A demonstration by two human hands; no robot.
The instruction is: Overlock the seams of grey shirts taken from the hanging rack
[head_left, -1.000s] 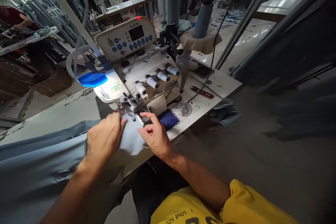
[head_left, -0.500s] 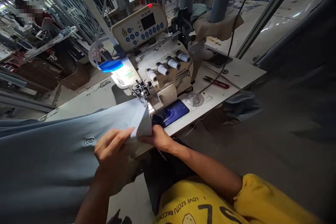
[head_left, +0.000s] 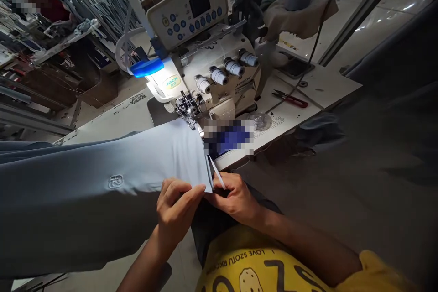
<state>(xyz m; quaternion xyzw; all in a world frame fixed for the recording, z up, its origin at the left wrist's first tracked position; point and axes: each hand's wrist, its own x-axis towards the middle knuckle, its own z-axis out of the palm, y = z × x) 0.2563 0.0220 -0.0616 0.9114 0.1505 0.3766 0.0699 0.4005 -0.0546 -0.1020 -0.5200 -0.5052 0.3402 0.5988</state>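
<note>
A light blue-grey garment point(head_left: 102, 178) with a small embroidered logo stretches from the left across the sewing table point(head_left: 112, 121) to the presser foot of a white overlock machine point(head_left: 212, 77). My left hand point(head_left: 178, 210) pinches the garment's near corner from below. My right hand point(head_left: 236, 196) grips the same corner edge just to the right, fingers closed on the cloth. Both hands sit at the table's front edge, apart from the machine's needle area.
Red-handled thread snips point(head_left: 290, 99) and a clear round bobbin case point(head_left: 260, 121) lie on the table right of the machine. A control panel point(head_left: 188, 11) stands behind it. A dark phone point(head_left: 296, 68) lies farther back. Another person point(head_left: 44, 7) works at the far left.
The garment's corner has been pulled back from the presser foot toward me. Both hands have moved down to the table's front edge and now pinch that corner together.
</note>
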